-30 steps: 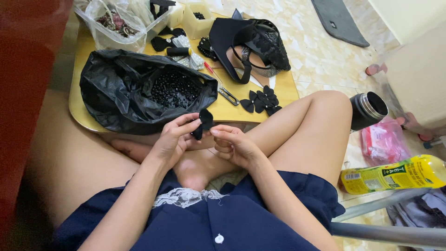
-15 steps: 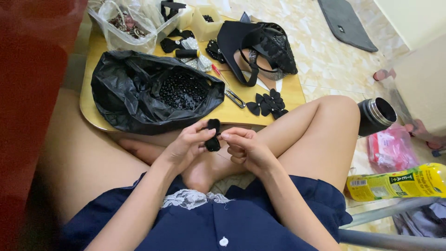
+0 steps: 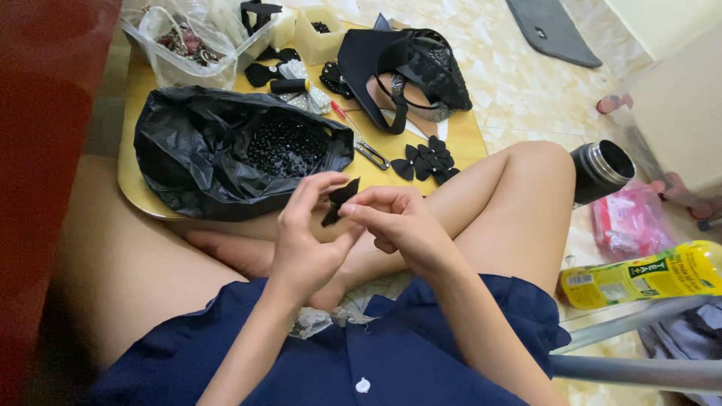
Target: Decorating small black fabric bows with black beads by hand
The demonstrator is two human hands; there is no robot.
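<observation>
Over the crossed legs, just in front of the low desk [image 3: 135,188], both hands meet on a small black bow [image 3: 340,201]. The left hand [image 3: 304,244] pinches the bow's lower part, its fingers [image 3: 316,192] clamped together on the fabric. The right hand [image 3: 402,225] meets it from the other side, fingers [image 3: 368,210] pressed together on the bow's edge. The bow stands tilted between them, held up off the legs and apart from the desk.

Just beyond the hands, on the desk, lies an open black bag [image 3: 195,162] with black beads [image 3: 286,146] inside. To the right of the bag lies a metal clip [image 3: 371,154], and next to that a heap of black bows [image 3: 427,162] near the desk's edge, just by the raised knee. Farther back sit a clear tub [image 3: 188,56] of mixed bits, a small box [image 3: 320,37], and a black wedge shoe [image 3: 406,68] with lace lying on it.

On the floor to the right stands a dark steel flask [image 3: 602,171], open at the top. Near it lie a pink packet [image 3: 628,222] and a yellow bottle [image 3: 647,274] on its side. A grey mat [image 3: 553,30] lies well apart at the top.
</observation>
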